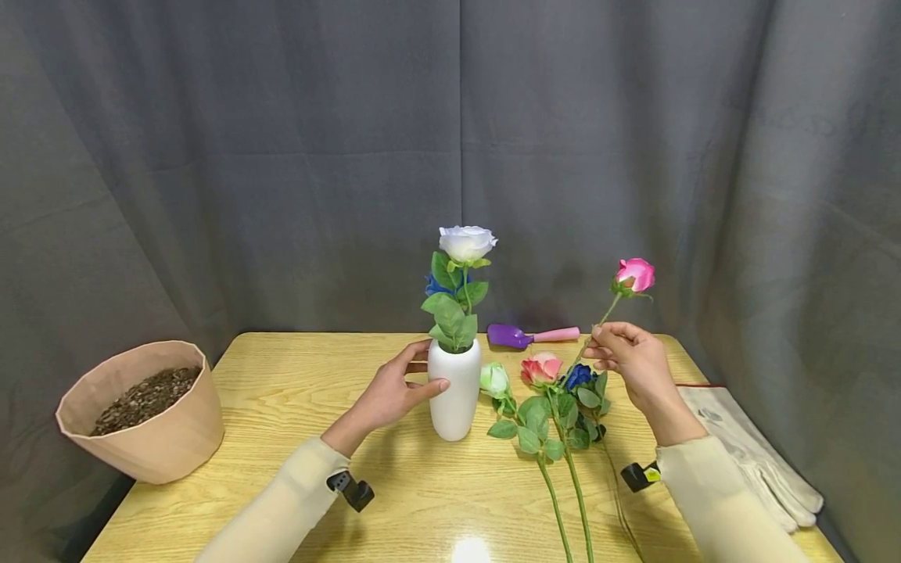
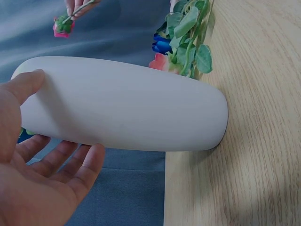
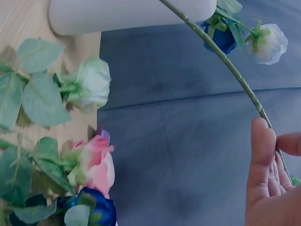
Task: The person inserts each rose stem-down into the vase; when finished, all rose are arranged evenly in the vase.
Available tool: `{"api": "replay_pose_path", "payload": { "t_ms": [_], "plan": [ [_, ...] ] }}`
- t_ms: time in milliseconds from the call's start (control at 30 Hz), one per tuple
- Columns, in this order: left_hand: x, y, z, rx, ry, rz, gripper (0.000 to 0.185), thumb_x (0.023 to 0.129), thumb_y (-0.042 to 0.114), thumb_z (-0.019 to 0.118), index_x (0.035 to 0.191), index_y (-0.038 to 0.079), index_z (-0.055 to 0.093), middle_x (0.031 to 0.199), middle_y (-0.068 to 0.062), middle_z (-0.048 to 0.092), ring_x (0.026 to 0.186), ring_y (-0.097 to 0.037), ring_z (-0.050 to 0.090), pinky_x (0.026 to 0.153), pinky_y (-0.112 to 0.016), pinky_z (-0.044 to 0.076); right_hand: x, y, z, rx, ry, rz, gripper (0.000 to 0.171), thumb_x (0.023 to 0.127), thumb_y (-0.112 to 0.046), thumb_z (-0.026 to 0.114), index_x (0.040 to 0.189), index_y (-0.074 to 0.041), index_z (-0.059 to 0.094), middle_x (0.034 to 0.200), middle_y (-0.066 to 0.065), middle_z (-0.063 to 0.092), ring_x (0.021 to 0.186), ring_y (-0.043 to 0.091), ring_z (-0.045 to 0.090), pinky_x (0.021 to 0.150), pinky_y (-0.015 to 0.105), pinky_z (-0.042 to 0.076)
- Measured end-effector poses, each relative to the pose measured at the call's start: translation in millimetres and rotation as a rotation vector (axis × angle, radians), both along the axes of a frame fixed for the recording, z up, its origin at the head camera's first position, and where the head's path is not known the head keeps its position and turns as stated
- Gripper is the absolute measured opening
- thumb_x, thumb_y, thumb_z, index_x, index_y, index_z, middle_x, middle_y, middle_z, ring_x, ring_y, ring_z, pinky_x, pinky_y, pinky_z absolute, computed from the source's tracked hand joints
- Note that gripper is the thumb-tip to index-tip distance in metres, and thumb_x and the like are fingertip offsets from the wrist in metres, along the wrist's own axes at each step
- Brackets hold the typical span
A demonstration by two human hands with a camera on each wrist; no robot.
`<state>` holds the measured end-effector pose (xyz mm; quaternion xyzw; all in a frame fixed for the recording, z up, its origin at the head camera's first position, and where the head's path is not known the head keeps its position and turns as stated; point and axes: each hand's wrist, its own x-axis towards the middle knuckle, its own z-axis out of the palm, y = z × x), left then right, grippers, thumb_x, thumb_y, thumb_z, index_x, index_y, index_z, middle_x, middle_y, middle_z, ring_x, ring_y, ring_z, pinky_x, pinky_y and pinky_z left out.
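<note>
Centrally, left hand [image 1: 391, 395] cupped with spread fingers against white vase [image 1: 454, 391] on wooden table [image 1: 296, 391]; right hand [image 1: 629, 361] pinching pink rose stem [image 1: 600, 322] above loose roses [image 1: 542, 375].

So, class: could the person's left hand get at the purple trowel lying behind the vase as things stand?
Probably, but not straight. The left hand rests on the white vase, which stands between it and the purple trowel; it would have to let go and pass round the vase.

A smooth, matt white vase [image 1: 454, 391] is seen on a glossy, grained wooden table [image 1: 296, 391]. Matt grey cloth curtain [image 1: 281, 156] is hung behind. The trowel [image 1: 531, 336] looks plastic; the gloves [image 1: 753, 453], cloth.
</note>
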<state>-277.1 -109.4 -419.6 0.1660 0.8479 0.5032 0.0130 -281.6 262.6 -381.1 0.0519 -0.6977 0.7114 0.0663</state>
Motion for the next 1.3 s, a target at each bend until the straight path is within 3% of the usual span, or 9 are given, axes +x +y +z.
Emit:
{"api": "replay_pose_path", "payload": {
  "t_ms": [433,667,1100,1300],
  "plan": [
    [0.3,0.0,0.5,-0.005,0.019,0.001,0.073,0.089,0.038,0.075,0.15,0.018,0.041,0.14,-0.005,0.056,0.128,-0.027,0.058,0.097,-0.041,0.057,-3.9,-17.2,12.3,-0.107,0.066,-0.029,0.008,0.097,-0.02,0.067,0.096,-0.013,0.067,0.079,-0.006,0.074,0.07,0.005,0.073,0.063,0.02,0.06],
    [-0.1,0.2,0.9,-0.004,0.004,0.005,0.073,0.089,0.04,0.076,0.15,0.02,0.041,0.141,-0.004,0.055,0.129,-0.026,0.057,0.099,-0.041,0.056,-5.2,-25.5,16.7,-0.162,0.077,-0.031,0.014,0.096,-0.018,0.068,0.099,-0.005,0.064,0.077,-0.004,0.075,0.069,0.007,0.074,0.065,0.021,0.061],
    [0.0,0.0,1.2,0.002,0.002,0.0,0.074,0.089,0.04,0.076,0.15,0.02,0.041,0.142,-0.006,0.055,0.13,-0.028,0.057,0.099,-0.042,0.056,-5.0,-39.3,24.3,-0.285,0.113,-0.049,0.01,0.096,-0.016,0.068,0.096,-0.007,0.063,0.077,-0.002,0.073,0.069,0.01,0.074,0.069,0.024,0.062],
    [1.0,-0.1,0.2,-0.005,-0.003,0.007,0.073,0.088,0.039,0.076,0.15,0.02,0.041,0.141,-0.004,0.055,0.13,-0.026,0.057,0.099,-0.041,0.056,-4.5,-44.9,26.2,-0.344,0.118,-0.053,0.008,0.095,-0.013,0.068,0.094,-0.006,0.064,0.075,0.0,0.073,0.069,0.011,0.075,0.065,0.023,0.062]
  ]
}}
